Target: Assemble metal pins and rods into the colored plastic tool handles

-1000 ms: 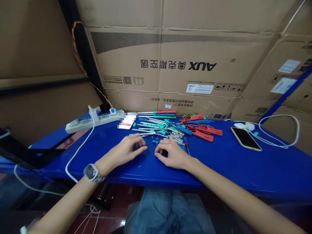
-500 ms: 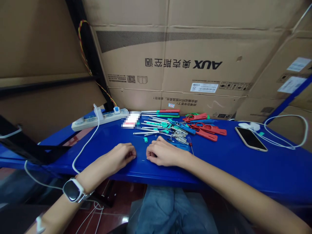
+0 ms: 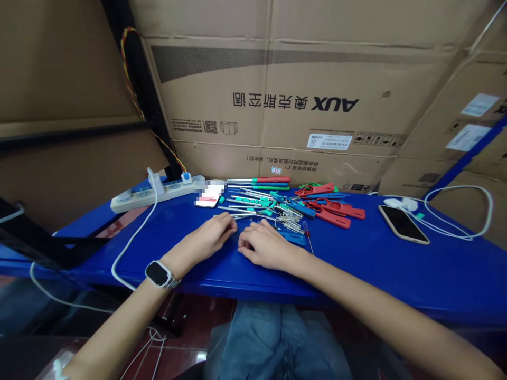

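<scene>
My left hand (image 3: 212,232) is over the blue table (image 3: 356,269), its fingers curled together near the loose metal tubes (image 3: 241,207). What its fingertips hold, if anything, is hidden. Close beside it, my right hand (image 3: 263,243) rests on the table with fingers bent inward, and their contents cannot be seen. A flat blue plastic piece (image 3: 295,238) lies partly behind my right hand. To the right of that is a small screwdriver (image 3: 306,229) with a red handle. Beyond both hands spreads a pile of tubes, green bits and clear parts (image 3: 291,217).
Red plastic handle pieces (image 3: 335,218) lie right of the pile. Long assembled sticks (image 3: 273,180) line the back by the cardboard (image 3: 253,68). A power strip (image 3: 170,189) is at left, with a white cable. A phone (image 3: 404,224) and cables are at right.
My left hand has moved forward and right, closer to my right hand. The small green cap that lay there is now out of sight. My right hand has barely moved.
</scene>
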Tool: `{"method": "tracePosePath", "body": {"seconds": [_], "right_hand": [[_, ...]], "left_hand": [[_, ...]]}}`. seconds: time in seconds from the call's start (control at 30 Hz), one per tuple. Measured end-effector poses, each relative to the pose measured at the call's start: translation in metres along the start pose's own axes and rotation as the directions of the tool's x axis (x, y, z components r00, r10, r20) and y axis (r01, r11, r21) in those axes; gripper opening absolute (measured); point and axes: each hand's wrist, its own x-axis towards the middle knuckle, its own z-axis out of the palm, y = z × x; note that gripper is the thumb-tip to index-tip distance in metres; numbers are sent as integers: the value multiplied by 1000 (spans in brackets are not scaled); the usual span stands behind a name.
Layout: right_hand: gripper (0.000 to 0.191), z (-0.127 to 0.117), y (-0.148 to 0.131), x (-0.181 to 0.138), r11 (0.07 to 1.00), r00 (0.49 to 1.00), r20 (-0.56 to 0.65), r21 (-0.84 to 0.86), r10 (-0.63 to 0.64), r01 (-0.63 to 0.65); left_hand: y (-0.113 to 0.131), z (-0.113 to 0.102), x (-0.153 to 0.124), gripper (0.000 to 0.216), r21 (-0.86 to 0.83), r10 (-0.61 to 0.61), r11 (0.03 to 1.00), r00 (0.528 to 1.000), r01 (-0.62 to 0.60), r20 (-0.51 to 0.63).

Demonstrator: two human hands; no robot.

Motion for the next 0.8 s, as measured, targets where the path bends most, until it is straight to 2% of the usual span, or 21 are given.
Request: {"method": "tracePosePath", "body": {"seconds": [0.23, 0.33, 0.43, 0.57, 0.8], "right_hand": [[13, -4, 21, -17, 1000, 996, -84, 20, -1, 2], [14, -12, 27, -27, 1000, 994, -110, -13, -11, 10], [12, -20, 32, -31, 1000, 996, -91, -22, -22, 20], [11, -23, 32, -24, 997, 998, -23, -47, -67, 66], [16, -22, 11, 22, 907, 950, 174, -293, -260, 302]], "left_hand": [[-1, 9, 54, 15, 153, 81, 984, 994, -91, 69], [0, 12, 67, 16, 186, 101, 976, 991, -117, 91], [-2, 12, 67, 17, 151, 148, 977, 988, -154, 48], [-10, 8, 57, 17, 57, 162, 986, 984, -158, -69], [-14, 4, 50, 15, -26, 120, 992, 984, -125, -134]]}}
